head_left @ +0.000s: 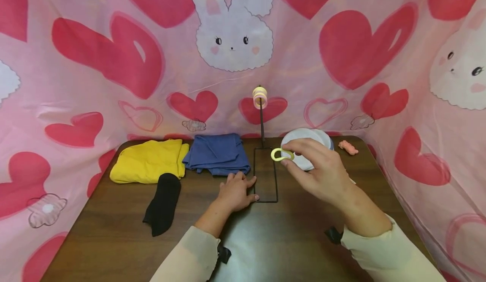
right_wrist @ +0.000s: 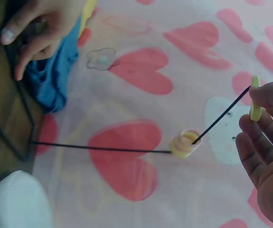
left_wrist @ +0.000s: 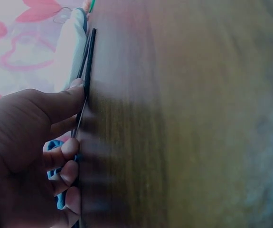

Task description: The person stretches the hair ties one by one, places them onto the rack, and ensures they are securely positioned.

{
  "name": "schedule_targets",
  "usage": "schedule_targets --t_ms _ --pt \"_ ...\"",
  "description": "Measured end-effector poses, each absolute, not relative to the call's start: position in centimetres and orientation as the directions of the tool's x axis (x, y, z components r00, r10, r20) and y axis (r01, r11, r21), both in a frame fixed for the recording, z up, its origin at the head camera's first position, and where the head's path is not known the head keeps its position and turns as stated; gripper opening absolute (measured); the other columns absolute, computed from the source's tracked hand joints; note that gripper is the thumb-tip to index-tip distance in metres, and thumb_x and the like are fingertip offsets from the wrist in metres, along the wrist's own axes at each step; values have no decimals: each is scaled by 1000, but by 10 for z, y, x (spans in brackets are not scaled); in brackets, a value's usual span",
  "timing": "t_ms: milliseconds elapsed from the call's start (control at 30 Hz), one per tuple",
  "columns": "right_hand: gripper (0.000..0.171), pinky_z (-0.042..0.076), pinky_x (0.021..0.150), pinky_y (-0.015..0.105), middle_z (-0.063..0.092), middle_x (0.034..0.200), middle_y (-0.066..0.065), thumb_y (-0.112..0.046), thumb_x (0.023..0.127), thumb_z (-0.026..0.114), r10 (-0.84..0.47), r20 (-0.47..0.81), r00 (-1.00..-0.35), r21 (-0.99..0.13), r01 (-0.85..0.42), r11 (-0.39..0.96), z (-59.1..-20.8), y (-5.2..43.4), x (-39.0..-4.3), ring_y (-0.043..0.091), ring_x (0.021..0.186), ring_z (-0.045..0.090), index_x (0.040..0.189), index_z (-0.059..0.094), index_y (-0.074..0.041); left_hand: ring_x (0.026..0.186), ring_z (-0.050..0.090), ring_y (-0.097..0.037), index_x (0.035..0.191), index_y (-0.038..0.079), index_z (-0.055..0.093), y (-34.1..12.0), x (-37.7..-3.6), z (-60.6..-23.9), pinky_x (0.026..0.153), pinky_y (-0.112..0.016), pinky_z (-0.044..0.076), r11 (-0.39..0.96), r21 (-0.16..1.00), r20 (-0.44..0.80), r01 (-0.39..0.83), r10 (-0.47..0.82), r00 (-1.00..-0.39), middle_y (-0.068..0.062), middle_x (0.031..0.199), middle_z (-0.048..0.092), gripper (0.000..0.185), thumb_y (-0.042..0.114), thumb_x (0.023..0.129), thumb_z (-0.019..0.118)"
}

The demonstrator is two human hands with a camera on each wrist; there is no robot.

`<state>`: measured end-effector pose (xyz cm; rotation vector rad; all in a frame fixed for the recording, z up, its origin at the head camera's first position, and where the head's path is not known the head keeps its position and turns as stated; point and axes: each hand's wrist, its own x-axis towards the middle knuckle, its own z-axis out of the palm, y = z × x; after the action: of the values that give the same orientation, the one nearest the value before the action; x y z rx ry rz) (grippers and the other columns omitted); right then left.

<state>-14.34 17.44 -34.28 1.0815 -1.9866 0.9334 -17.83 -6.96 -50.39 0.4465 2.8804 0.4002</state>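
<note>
My right hand (head_left: pixel 328 174) pinches a pale yellow hair tie (head_left: pixel 273 154) between thumb and fingertips, above the table. In the right wrist view the hair tie (right_wrist: pixel 256 111) is at the free tip of a black wire stand's arm (right_wrist: pixel 221 115); whether the tip passes through it I cannot tell. Several yellow and pink hair ties (head_left: pixel 260 96) hang further along that arm. The stand's upright (head_left: pixel 262 126) rises from a rectangular wire base (head_left: pixel 276 185). My left hand (head_left: pixel 236 192) rests by the base's left side with fingers spread, thumb touching the wire.
Folded yellow cloth (head_left: pixel 148 161) and folded blue cloth (head_left: pixel 218 153) lie at the back left, with a black sock (head_left: pixel 164 204) in front. White round items (head_left: pixel 305 136), partly behind my right hand, and a small pink object (head_left: pixel 348 147) are at the back right of the wooden table (head_left: pixel 102 231).
</note>
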Motion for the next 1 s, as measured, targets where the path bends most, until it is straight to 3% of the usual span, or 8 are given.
schedule_targets --t_ms 133,233,500,767,1000 --pt "29 48 92 20 75 108 8 -24 96 75 -379 855 -355 -207 -902 379 -330 165 -144 19 92 67 115 75 -2 114 45 -26 154 36 51 -70 -179 -504 90 -58 43 918 294 -151 268 321 -935 -2 125 53 68 58 92 72" --pt "33 49 93 22 75 107 9 -29 99 72 -365 872 -325 -180 -908 378 -324 160 -145 21 91 67 115 75 0 114 45 -27 153 35 53 -70 -178 -504 90 -60 43 912 306 -143 274 329 -934 -3 124 54 68 57 92 73" --pt "32 52 90 29 75 107 7 -11 86 81 -377 869 -320 -158 -902 402 -319 151 -156 21 92 69 117 75 -2 113 45 -27 153 35 53 -70 -178 -504 89 -59 44 914 294 -132 279 328 -935 -3 125 54 68 58 92 73" --pt "28 56 80 37 73 108 5 -7 84 83 -373 841 -392 -196 -864 465 -323 148 -174 18 94 70 112 80 -9 112 45 -26 154 37 51 -70 -180 -506 87 -57 43 916 287 -134 279 327 -935 -2 124 54 69 59 92 72" --pt "28 56 75 39 72 110 9 -5 84 82 -338 825 -452 -247 -828 504 -329 142 -202 21 91 68 112 78 -7 112 45 -26 153 36 52 -70 -180 -507 87 -57 43 915 295 -136 276 326 -935 -2 124 54 69 59 91 72"
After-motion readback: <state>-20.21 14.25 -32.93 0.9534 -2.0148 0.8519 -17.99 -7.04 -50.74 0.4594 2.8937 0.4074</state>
